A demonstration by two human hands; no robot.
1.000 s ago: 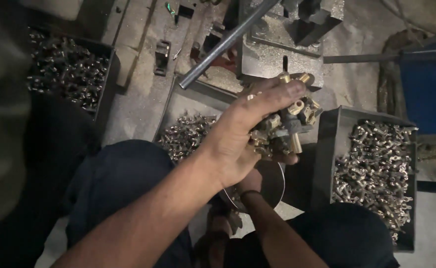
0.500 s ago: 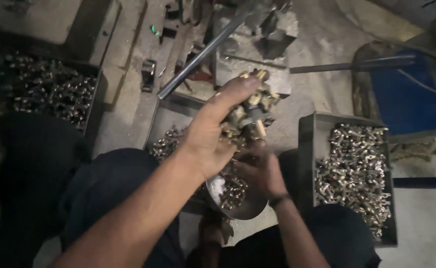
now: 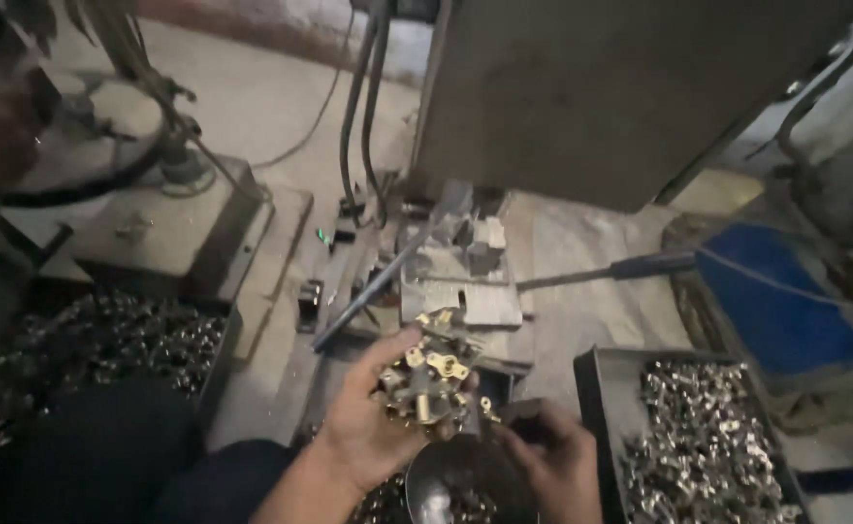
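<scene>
Cupping brass fittings (image 3: pixel 426 380) in left hand (image 3: pixel 368 427), right hand (image 3: pixel 554 456) gripping bowl (image 3: pixel 465 485)

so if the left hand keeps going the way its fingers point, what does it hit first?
The left hand, cupping a heap of brass fittings, points up and away toward the machine. First in that line looks like the grey metal fixture block, though depth is unclear.

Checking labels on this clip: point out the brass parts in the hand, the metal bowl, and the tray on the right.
brass parts (image 3: pixel 426 380), head view, middle of the handful
metal bowl (image 3: pixel 446 485), head view, bare inner wall
tray (image 3: pixel 596 408), head view, left wall
</scene>
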